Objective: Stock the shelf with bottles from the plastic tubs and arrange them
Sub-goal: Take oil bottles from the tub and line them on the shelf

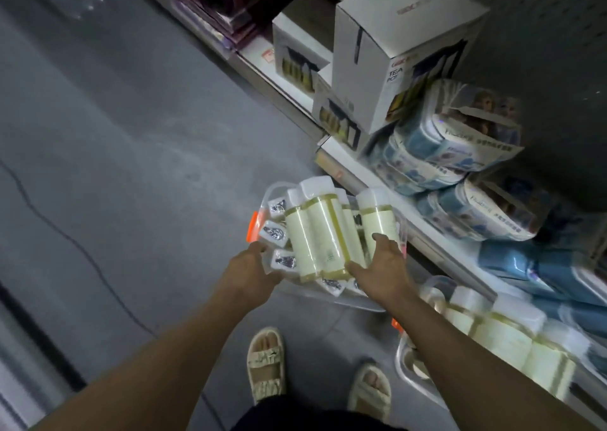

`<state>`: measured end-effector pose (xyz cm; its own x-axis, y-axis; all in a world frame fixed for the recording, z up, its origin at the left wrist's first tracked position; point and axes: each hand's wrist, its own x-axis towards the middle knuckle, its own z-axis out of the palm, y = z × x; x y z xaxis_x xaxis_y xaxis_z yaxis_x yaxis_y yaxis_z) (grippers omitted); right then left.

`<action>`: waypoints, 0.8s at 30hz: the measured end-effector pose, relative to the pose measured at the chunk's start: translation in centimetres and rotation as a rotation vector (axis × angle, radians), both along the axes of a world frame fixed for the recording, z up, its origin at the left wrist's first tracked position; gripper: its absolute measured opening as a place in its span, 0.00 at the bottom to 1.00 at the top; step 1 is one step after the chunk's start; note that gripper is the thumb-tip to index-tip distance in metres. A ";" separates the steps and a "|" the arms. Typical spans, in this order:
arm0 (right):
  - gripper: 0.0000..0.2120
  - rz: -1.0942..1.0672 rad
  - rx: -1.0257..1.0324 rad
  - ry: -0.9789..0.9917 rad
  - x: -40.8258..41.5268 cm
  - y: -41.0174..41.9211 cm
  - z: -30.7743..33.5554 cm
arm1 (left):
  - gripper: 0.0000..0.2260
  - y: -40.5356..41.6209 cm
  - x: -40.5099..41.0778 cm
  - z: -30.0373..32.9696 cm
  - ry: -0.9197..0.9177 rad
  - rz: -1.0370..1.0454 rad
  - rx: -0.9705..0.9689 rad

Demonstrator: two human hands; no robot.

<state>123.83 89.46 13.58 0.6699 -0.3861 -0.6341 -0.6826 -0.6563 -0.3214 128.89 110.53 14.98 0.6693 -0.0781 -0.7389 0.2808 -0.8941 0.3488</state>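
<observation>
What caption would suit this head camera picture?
Both hands, left and right, reach into a clear tub of cream bottles beside the shelf.

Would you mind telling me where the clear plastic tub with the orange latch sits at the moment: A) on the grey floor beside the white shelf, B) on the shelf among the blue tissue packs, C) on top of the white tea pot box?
A: the clear plastic tub with the orange latch rests on the grey floor, with both hands at the cream bottles inside.
</observation>
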 end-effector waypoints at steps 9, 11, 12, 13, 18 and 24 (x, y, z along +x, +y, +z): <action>0.48 0.017 -0.020 0.023 4.0 1.9 -7.3 | 0.26 0.0 1.7 -6.3 0.018 0.019 -0.044; 0.50 -0.007 -0.045 0.028 4.6 2.0 -8.5 | 0.27 -0.3 1.7 -7.5 0.019 0.034 -0.051; 0.51 -0.008 -0.060 0.037 4.9 2.1 -9.1 | 0.27 -0.5 1.7 -8.0 0.020 0.046 -0.059; 0.51 -0.003 -0.079 0.050 5.1 2.1 -9.5 | 0.27 -0.7 1.6 -8.4 0.021 0.059 -0.070; 0.48 0.001 -0.136 0.052 5.6 2.3 -10.7 | 0.26 -1.6 1.2 -9.6 0.034 0.088 -0.094; 0.41 -0.075 -0.021 0.018 5.9 0.8 -10.0 | 0.25 -2.3 1.2 -9.2 0.017 0.066 -0.108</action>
